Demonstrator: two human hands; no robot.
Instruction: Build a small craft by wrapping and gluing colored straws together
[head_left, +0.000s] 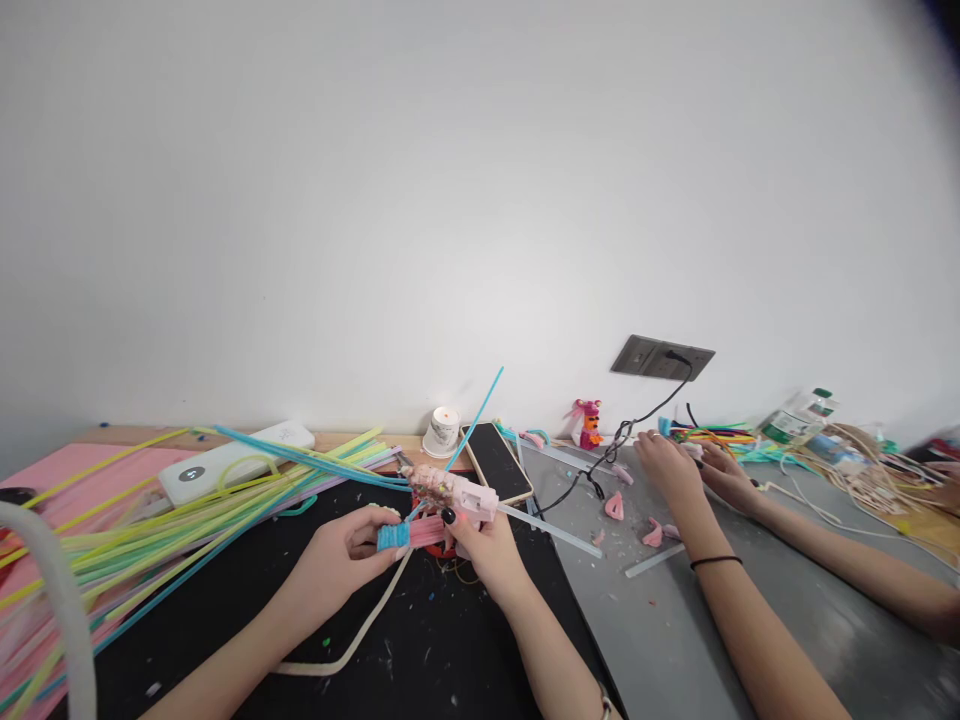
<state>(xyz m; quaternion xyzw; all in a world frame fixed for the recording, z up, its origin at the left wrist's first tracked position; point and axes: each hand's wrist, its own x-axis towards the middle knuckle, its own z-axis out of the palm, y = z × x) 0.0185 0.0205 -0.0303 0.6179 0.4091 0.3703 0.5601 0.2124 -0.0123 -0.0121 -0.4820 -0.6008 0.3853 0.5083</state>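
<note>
My left hand (351, 552) pinches a small bundle of pipe cleaners, whose blue wrapped part (393, 537) shows at my fingertips. Pink strands (426, 530) run from it to my right hand (484, 545), whose fingers are closed on their other end. A blue stem (480, 412) sticks up and to the right from the bundle. Just beyond my right hand is a pale pink glue gun (454, 490) with a clear glue stick (551, 528) out of its back end. Whether my right fingers also touch the gun is unclear.
Loose pipe cleaners (225, 510) and a white power bank (225, 465) lie left. Behind the gun are a paper cup (442, 432) and a phone (498, 462). A black cord (622, 440) runs to the wall socket (663, 357). Another person's hands (671, 470) work at the right.
</note>
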